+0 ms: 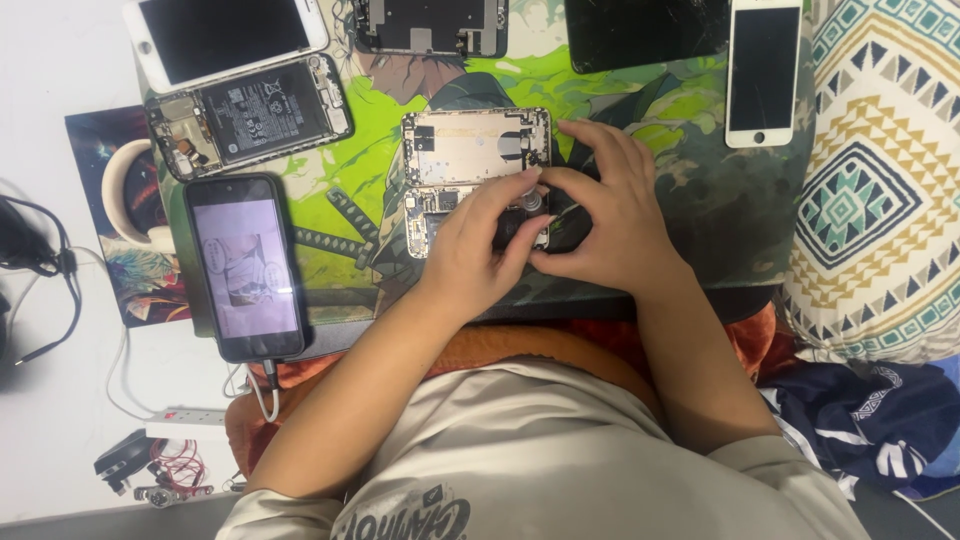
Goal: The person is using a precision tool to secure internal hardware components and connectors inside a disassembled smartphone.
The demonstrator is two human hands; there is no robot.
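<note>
An opened phone (470, 150) lies on the green illustrated mat (330, 190), its gold back shell folded up and its circuit side showing below. My left hand (478, 245) rests over the lower half, its fingers pinched on the silver top of a small screwdriver (531, 201) standing upright on the phone. My right hand (605, 215) curls around from the right, its fingertips touching the phone's right edge and the tool's shaft.
A lit black phone (245, 265) on a cable lies at left. Above it are an opened phone with its battery showing (250, 112) and a white phone (225, 35). Another white phone (763, 70), a dark screen (645, 30), a patterned cushion (880, 180) surround.
</note>
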